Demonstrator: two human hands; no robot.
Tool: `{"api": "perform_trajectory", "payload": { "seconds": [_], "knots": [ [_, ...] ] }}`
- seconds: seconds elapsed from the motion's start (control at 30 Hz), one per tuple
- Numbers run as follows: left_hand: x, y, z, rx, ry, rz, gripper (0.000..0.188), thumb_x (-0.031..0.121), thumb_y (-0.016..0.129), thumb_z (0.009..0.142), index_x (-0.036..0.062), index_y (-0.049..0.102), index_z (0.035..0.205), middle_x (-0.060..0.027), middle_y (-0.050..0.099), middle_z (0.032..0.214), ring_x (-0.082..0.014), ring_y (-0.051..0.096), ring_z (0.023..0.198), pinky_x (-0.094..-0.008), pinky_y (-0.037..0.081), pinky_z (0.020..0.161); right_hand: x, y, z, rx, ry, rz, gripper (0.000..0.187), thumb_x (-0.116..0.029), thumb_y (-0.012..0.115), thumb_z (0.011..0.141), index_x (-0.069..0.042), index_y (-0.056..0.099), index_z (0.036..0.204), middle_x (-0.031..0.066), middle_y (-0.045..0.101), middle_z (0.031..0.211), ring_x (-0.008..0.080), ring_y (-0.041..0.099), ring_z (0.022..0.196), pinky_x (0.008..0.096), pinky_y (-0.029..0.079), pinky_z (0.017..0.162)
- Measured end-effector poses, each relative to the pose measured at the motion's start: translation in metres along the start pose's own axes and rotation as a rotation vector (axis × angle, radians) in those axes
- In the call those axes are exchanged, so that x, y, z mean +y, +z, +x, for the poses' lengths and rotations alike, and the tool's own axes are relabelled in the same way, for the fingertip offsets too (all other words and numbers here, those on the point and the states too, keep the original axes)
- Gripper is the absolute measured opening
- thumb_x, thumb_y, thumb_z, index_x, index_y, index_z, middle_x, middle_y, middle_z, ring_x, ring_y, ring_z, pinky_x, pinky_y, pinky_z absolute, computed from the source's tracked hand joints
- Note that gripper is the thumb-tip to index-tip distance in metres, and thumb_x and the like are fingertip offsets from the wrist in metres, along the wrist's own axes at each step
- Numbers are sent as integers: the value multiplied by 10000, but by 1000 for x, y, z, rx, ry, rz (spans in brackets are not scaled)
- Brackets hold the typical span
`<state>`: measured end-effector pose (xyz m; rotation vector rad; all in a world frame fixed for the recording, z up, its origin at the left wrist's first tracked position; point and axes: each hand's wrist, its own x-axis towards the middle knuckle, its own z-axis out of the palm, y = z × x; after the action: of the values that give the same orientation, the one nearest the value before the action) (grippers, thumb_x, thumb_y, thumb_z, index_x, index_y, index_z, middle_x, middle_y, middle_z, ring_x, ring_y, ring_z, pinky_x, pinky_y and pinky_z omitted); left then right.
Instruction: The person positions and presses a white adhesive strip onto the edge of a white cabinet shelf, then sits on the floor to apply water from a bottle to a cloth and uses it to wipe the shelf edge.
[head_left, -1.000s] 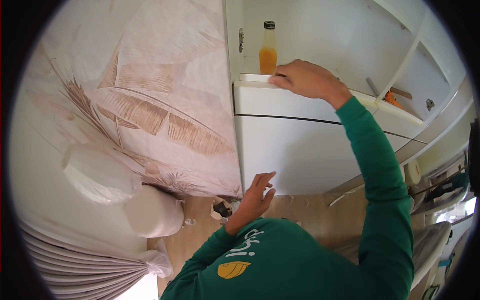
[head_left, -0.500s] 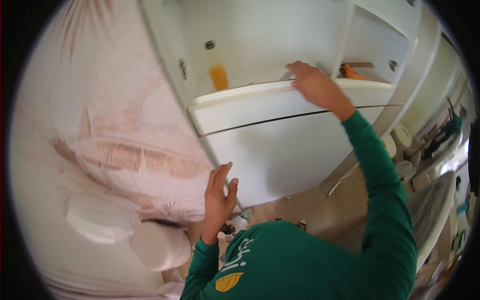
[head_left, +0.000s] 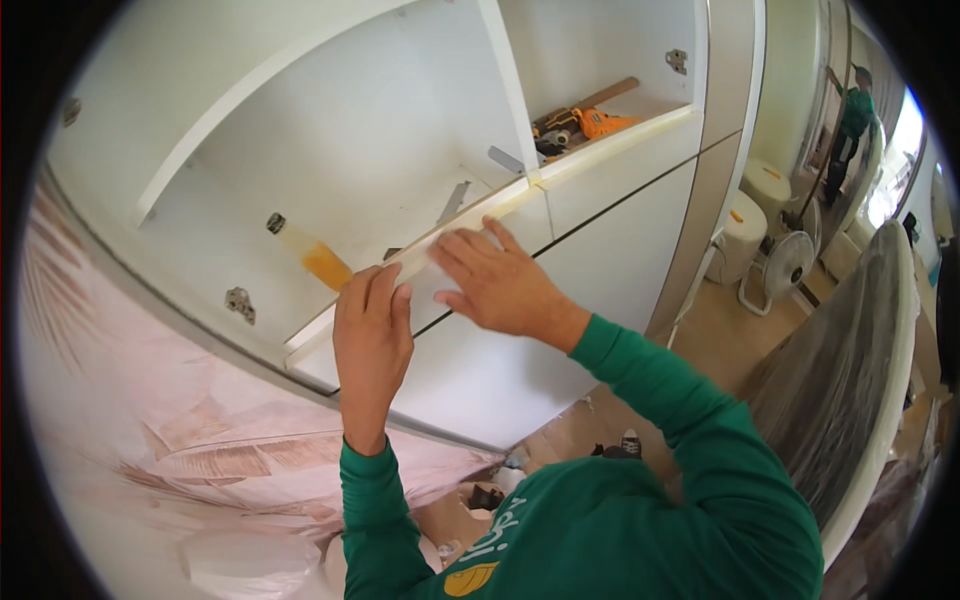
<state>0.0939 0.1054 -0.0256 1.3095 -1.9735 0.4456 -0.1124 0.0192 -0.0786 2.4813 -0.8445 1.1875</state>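
My left hand (head_left: 372, 335) rests at the front lip (head_left: 400, 252) of a white cabinet shelf, fingers stretched out and pointing up. Just right of it, my right hand (head_left: 505, 282) lies against the same lip, palm down, with its thumb apart and nothing seen in it. Behind the left hand a clear bottle (head_left: 325, 266) with orange liquid stands on the shelf, its lower end partly hidden. A flat grey metal piece (head_left: 454, 202) lies on the shelf beyond the right hand, and another grey strip (head_left: 507, 159) is near the divider (head_left: 510, 85).
The right compartment holds an orange-and-black tool (head_left: 600, 123) and a wooden strip (head_left: 612, 92). A pink patterned wall (head_left: 230, 400) adjoins on the left. At right are a plastic-wrapped panel (head_left: 830, 380), a fan (head_left: 788, 258), white rounded containers (head_left: 742, 225) and another person (head_left: 855, 115).
My view has turned toward the right and closer to the cabinet. The left hand has come up to the shelf lip, and both hands are now close together there.
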Motion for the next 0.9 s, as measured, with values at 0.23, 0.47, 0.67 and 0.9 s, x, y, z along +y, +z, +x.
{"api": "perform_trajectory", "payload": {
  "seconds": [0.23, 0.47, 0.67, 0.9],
  "knots": [
    [32, 47, 28, -31, 19, 163, 252, 163, 643, 1091, -12, 671, 1270, -185, 653, 1191, -404, 597, 1092, -500, 496, 957, 39, -21, -12, 33, 52, 12, 529, -432, 683, 1035, -44, 625, 1391, 112, 615, 1411, 294, 563, 1384, 616, 394, 1217],
    [54, 67, 45, 0, 16, 77, 283, 173, 656, 1085, 1, 670, 1310, -188, 644, 1236, -396, 582, 1141, -505, 489, 987, 61, -39, -25, 1, 8, 51, 543, -432, 663, 1056, -34, 622, 1423, 161, 628, 1427, 325, 557, 1394, 614, 388, 1211],
    [62, 79, 79, 36, 35, 91, 300, 182, 678, 1076, 31, 679, 1335, -184, 643, 1257, -391, 593, 1150, -506, 494, 992, 136, -80, -46, 19, 348, 6, 374, -349, 645, 1060, -74, 666, 1314, 123, 648, 1368, 302, 569, 1342, 571, 388, 1163],
    [85, 122, 116, 54, 33, 69, 372, 227, 726, 1054, 31, 671, 1365, -184, 656, 1285, -394, 609, 1190, -507, 489, 1031, 274, -93, -78, 211, 374, -191, 281, -304, 590, 1093, -90, 676, 1254, 107, 651, 1350, 314, 597, 1304, 556, 411, 1094]
  ]
}}
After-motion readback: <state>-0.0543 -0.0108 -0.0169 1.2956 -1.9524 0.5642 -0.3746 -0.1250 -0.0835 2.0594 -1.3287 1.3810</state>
